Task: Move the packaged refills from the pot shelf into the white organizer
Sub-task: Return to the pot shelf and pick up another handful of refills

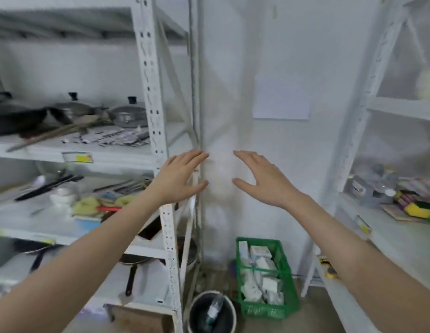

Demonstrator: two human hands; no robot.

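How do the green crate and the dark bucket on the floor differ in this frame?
The green crate is rectangular with slatted, see-through walls; the dark bucket is round with a solid wall and a pale rim. The crate is packed with white packets and boxes, while the bucket holds only what looks like a single plastic bottle. The crate sits nearer the wall, the bucket nearer the camera. Both stand upright and open-topped on the floor between the racks.

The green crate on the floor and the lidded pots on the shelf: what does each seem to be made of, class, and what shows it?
Green crate: likely moulded plastic, with a uniform colour and lattice walls.
Lidded pots: apparently metal with a dull silver-grey sheen and dark knobs; blur hides the detail.
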